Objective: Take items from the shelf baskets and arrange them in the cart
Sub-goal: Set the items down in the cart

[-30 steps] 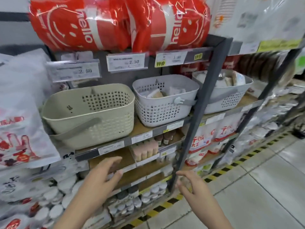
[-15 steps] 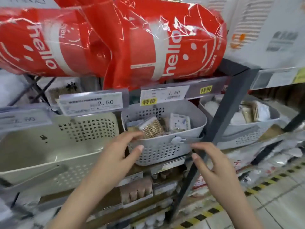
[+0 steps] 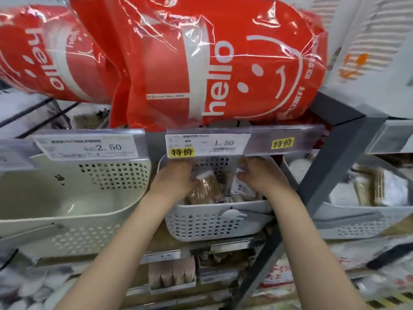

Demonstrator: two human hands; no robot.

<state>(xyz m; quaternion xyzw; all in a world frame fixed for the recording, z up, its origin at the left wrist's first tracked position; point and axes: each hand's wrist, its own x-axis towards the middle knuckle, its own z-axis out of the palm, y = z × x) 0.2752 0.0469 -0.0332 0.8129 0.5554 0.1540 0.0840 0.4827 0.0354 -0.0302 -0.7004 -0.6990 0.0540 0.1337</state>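
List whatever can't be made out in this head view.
- Left hand fingertips: hidden behind the yellow-stickered price tag.
- Right hand grip: fingers curl away from the camera.
- Small packets low in the white perforated plastic basket: hidden by its front wall.
- Cart: out of frame.

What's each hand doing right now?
Left hand: grips the clear pack of wooden sticks.
Right hand: inside the grey perforated plastic basket; grip cannot be told.

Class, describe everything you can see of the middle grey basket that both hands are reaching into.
The grey basket looks like plastic, with perforated walls and a small white clip on its front rim. It stands upright on the shelf beneath the 1.50 price tag. Small packets lie inside. The left hand touches a clear packet of brown sticks; the right hand reaches into it.
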